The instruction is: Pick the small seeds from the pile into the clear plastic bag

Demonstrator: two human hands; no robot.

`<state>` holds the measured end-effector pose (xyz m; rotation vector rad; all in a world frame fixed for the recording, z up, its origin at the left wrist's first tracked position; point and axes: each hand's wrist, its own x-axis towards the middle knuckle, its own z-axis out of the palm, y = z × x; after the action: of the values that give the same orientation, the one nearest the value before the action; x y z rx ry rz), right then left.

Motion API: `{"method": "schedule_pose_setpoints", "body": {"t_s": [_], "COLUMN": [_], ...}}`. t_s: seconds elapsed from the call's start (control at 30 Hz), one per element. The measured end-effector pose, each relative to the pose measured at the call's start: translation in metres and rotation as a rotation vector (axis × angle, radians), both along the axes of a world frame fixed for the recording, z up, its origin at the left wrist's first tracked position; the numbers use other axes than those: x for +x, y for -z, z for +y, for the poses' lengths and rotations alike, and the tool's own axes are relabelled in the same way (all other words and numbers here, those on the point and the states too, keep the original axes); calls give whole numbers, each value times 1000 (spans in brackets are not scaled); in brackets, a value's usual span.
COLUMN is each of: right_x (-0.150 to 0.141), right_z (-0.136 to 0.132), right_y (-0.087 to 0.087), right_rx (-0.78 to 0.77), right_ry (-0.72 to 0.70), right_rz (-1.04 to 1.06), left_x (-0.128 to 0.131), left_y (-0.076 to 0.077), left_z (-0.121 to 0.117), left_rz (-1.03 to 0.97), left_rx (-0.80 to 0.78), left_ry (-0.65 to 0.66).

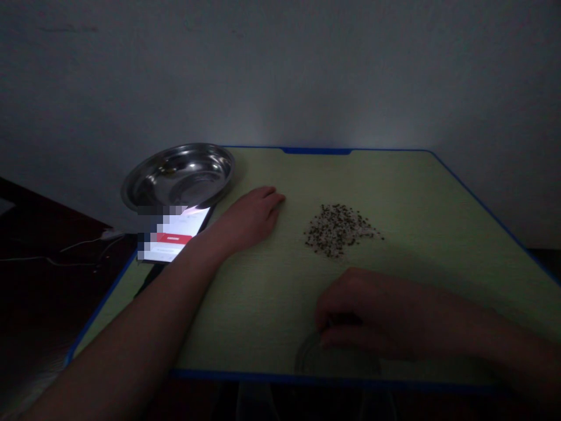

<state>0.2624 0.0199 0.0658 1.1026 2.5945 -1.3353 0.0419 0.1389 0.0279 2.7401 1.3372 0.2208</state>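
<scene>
A loose pile of mixed dark and pale seeds or grains [335, 231] lies on the green tabletop [272, 292], between my two hands. To its left, my left hand [256, 216] rests on the table, fingers stretched forward and slightly bent, with nothing seen in it. Nearer the front edge, my right hand [350, 310] has its thumb and fingers closed on the rim of a clear round dish [313, 356]. Dim light blurs the dish, and its contents cannot be made out.
A shiny metal basin [184, 175] stands at the back left, beside a lit phone or tablet [173, 237]. Blue edging [315, 151] borders the table, which sits against a grey wall [280, 70]. White cables [79, 248] hang off to the left.
</scene>
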Motion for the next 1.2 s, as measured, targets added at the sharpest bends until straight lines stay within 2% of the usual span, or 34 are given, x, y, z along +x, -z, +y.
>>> {"method": "schedule_pose_setpoints", "body": {"t_s": [0.1, 0.23, 0.47, 0.57, 0.67, 1.03, 1.2], "right_x": [1, 10, 47, 59, 64, 89, 98], "right_z": [0, 8, 52, 65, 72, 104, 113], "right_y": [0, -4, -8, 0, 10, 34, 45], "right_rx": [-38, 32, 268, 288, 285, 442, 485], "right_ry": [5, 93, 598, 710, 743, 876, 896], "right_rz": [23, 58, 286, 337, 328, 262, 212], "left_x": [0, -1, 0, -1, -1, -6, -5], "left_y": [1, 1, -1, -1, -1, -2, -13], "left_z": [0, 0, -3, -5, -8, -6, -10], "left_rz": [-5, 4, 12, 2, -8, 28, -24], "left_rx": [3, 26, 35, 49, 40, 0, -53], "left_ry": [-2, 3, -20, -27, -19, -43, -20]}}
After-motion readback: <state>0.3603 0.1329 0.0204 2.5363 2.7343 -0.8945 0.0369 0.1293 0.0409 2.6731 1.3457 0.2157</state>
